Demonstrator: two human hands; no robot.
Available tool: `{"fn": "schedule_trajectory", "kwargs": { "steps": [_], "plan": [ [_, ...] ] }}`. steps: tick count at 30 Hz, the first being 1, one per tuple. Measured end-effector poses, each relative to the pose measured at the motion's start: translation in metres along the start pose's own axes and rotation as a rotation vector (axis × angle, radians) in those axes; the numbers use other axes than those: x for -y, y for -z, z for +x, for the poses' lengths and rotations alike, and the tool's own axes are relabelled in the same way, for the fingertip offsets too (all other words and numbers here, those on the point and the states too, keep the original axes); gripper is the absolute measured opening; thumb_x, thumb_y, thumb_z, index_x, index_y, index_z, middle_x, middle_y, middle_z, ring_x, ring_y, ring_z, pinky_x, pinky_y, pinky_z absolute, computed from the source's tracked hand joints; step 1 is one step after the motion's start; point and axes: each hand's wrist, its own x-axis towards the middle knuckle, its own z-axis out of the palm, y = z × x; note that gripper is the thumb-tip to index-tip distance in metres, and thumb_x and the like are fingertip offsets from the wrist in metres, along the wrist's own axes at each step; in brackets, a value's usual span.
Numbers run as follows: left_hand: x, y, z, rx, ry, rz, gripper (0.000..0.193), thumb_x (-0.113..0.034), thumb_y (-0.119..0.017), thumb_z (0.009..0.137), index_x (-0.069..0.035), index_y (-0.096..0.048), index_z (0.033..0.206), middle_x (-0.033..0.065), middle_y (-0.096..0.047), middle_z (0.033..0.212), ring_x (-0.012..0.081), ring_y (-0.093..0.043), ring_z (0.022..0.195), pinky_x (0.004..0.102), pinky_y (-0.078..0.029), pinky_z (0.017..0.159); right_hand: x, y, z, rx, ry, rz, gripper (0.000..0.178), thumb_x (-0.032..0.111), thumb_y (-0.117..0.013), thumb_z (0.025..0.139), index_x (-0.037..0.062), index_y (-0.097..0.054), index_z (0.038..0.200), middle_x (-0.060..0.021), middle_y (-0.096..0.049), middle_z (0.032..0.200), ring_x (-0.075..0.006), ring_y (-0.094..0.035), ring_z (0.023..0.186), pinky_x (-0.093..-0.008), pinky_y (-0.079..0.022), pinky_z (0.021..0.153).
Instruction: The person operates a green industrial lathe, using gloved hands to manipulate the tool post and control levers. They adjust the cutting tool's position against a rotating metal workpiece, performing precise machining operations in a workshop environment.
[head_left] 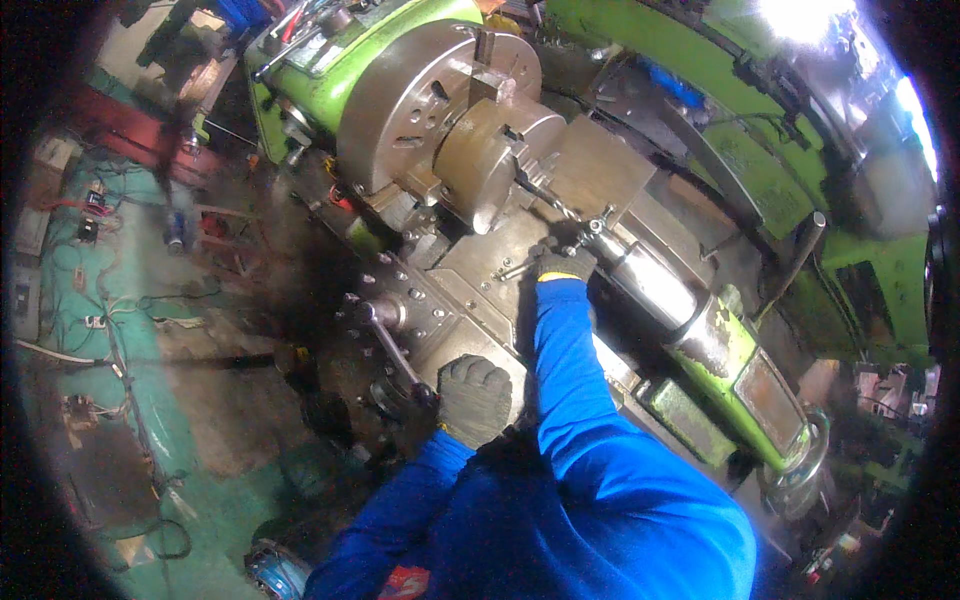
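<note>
A slim, spiral-fluted grey metal drill bit [567,210] lies slantwise just above and right of the frame's centre, its lower right end at a bright, stubby metal holder [597,230]. The person's right hand [563,261], in a dark grey knitted glove with a yellow band at the wrist, is just below and left of that holder, its fingers curled in. A thin silvery metal rod [517,270] shows at the glove's left edge; whether the hand grips the rod, the holder or neither cannot be told.

The left hand [476,400], in a grey knitted glove, is at the lower middle, fingers bent and back turned up. It is just beside the dark knob of a straight grey metal lever [392,347]; its palm is hidden, so what it holds, if anything, cannot be told. Blue sleeves [575,350] cover both arms.

Down and right of the holder runs a polished silver metal cylinder [655,285], then a worn green cast housing [727,347] with a round metal handwheel [822,440]. Up and left of the bit are a thick brownish metal cylinder [470,165] and a large, slotted metal disc [400,105], before a rounded green machine head [385,45] at the upper left. Cables lie across the green floor [150,400] at the far left.
</note>
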Motion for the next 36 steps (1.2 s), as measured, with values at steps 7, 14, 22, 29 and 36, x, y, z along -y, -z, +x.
{"fn": "schedule_trajectory", "kwargs": {
  "steps": [7, 14, 22, 29, 36],
  "plan": [
    [-0.002, -0.015, 0.005, -0.148, 0.061, -0.051, 0.016, -0.024, -0.067, 0.076, -0.012, -0.060, 0.068, 0.0074, -0.058, 0.069, 0.0305, -0.064, 0.072, 0.0470, -0.051, 0.068, 0.000, -0.030, 0.026, 0.477, -0.147, 1.043, 0.031, 0.033, -0.045, 0.106, 0.0134, -0.066, 0.116, -0.0094, -0.068, 0.107, -0.0257, -0.066, 0.095, -0.0425, -0.056, 0.078],
    [-0.002, 0.003, -0.005, -0.027, -0.017, -0.006, 0.012, -0.024, -0.067, 0.083, -0.013, -0.065, 0.085, 0.0107, -0.062, 0.088, 0.0350, -0.062, 0.090, 0.0528, -0.048, 0.080, 0.083, -0.039, -0.023, 0.044, -0.038, 0.234, 0.017, 0.029, -0.052, 0.102, 0.0148, -0.060, 0.097, -0.0038, -0.060, 0.085, -0.0212, -0.059, 0.075, -0.0433, -0.052, 0.068],
    [-0.003, 0.000, -0.011, 0.003, 0.017, 0.074, 0.012, -0.025, -0.067, 0.083, -0.014, -0.065, 0.088, 0.0088, -0.061, 0.093, 0.0330, -0.061, 0.100, 0.0523, -0.046, 0.085, 0.108, -0.036, -0.050, -0.011, -0.029, 0.212, 0.023, 0.032, -0.058, 0.101, 0.0115, -0.066, 0.109, -0.0059, -0.069, 0.099, -0.0259, -0.066, 0.091, -0.0458, -0.054, 0.085],
    [0.001, 0.005, -0.010, -0.030, 0.024, 0.047, 0.012, -0.026, -0.067, 0.083, -0.014, -0.063, 0.084, 0.0084, -0.061, 0.092, 0.0324, -0.061, 0.095, 0.0512, -0.046, 0.082, 0.122, -0.050, -0.065, 0.013, -0.158, 0.602, 0.025, 0.030, -0.059, 0.102, 0.0092, -0.068, 0.113, -0.0075, -0.073, 0.103, -0.0276, -0.068, 0.096, -0.0448, -0.056, 0.094],
    [0.015, -0.064, -0.041, -0.222, 0.450, -2.358, 0.014, -0.030, -0.063, 0.087, -0.015, -0.064, 0.087, 0.0060, -0.060, 0.093, 0.0299, -0.058, 0.102, 0.0496, -0.044, 0.083, 0.157, 0.000, -0.105, 0.161, -0.635, 1.047, 0.035, 0.037, -0.049, 0.112, 0.0109, -0.057, 0.092, -0.0031, -0.049, 0.071, -0.0172, -0.051, 0.065, -0.0333, -0.049, 0.061]
  ]
}}
